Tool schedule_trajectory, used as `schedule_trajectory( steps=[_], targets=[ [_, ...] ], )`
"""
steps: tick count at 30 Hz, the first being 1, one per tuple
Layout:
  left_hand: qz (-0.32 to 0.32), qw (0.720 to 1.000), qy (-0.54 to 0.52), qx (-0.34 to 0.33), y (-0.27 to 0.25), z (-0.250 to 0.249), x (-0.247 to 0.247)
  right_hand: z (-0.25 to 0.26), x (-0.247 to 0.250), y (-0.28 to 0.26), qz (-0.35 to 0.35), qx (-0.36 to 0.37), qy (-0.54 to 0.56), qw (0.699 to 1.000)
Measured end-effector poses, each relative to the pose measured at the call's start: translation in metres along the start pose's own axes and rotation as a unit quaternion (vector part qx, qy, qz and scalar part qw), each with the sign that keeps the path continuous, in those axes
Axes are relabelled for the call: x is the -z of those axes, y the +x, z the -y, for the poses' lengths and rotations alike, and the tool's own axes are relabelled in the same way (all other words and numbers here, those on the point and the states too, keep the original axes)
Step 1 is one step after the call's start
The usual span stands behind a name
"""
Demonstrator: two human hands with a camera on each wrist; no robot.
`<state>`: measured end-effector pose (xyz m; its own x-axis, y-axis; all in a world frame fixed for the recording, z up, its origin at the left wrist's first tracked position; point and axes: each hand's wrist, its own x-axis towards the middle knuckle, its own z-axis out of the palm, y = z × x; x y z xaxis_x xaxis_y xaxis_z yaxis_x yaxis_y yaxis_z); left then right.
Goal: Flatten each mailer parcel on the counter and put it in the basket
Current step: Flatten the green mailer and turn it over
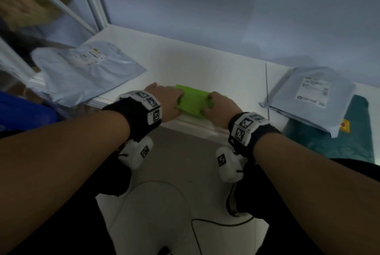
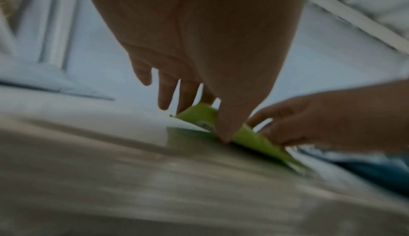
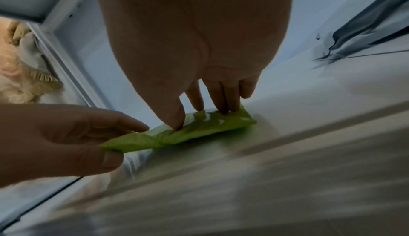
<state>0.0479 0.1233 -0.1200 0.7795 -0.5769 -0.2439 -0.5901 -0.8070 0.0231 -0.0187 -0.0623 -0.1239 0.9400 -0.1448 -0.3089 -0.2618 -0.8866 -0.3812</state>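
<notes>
A small bright green mailer parcel (image 1: 192, 102) lies at the front edge of the white counter (image 1: 205, 67). My left hand (image 1: 174, 100) pinches its left end, thumb underneath and fingers on top, as the right wrist view shows (image 3: 115, 145). My right hand (image 1: 211, 103) holds the right end, with the thumb (image 3: 176, 122) and fingertips (image 3: 223, 108) pressed into the green plastic (image 3: 199, 131). The parcel's left end is lifted slightly off the counter. No basket can be made out for certain.
A crumpled grey mailer (image 1: 86, 75) with a label lies at the counter's left end. Another grey mailer (image 1: 312, 94) overhangs the right end, above a teal object (image 1: 349, 137). A blue container (image 1: 22, 112) sits low on the left. Cables (image 1: 205, 226) trail on the floor.
</notes>
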Motion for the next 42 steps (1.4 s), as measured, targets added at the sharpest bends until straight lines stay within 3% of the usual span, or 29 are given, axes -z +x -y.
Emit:
schedule_trajectory(
  steps=[5,8,11,14,17,21,28,33,37,42],
  targets=[
    [-0.076,0.996,-0.008,-0.036,-0.005,-0.003,0.010,0.009,0.009,-0.002,0.065,0.079,0.035,0.994],
    [-0.076,0.995,-0.062,-0.014,-0.004,0.004,0.031,0.004,0.017,0.001,-0.017,0.078,-0.055,0.995],
    [-0.085,0.989,-0.120,-0.003,-0.001,0.016,0.053,0.009,0.035,0.004,-0.092,0.099,-0.054,0.989],
    [-0.114,0.982,-0.147,0.028,-0.003,0.030,0.081,0.023,0.068,0.009,-0.080,0.104,0.022,0.991],
    [-0.138,0.969,-0.192,0.067,-0.012,0.049,0.109,0.040,0.098,0.017,-0.046,0.107,0.206,0.972],
    [-0.152,0.911,-0.363,0.119,-0.035,0.082,0.143,0.087,0.128,0.025,-0.017,0.099,0.383,0.918],
    [-0.218,0.795,-0.543,0.164,-0.099,0.162,0.163,0.201,0.130,0.044,-0.015,0.104,0.400,0.911],
    [-0.193,0.795,-0.535,0.210,-0.157,0.223,0.141,0.282,0.098,0.044,0.062,0.083,0.363,0.926],
    [-0.174,0.770,-0.566,0.236,-0.204,0.262,0.109,0.336,0.065,0.037,0.127,0.057,0.358,0.923],
    [-0.205,0.706,-0.597,0.320,-0.264,0.302,0.064,0.397,0.017,0.016,0.213,0.060,0.382,0.897]
  ],
)
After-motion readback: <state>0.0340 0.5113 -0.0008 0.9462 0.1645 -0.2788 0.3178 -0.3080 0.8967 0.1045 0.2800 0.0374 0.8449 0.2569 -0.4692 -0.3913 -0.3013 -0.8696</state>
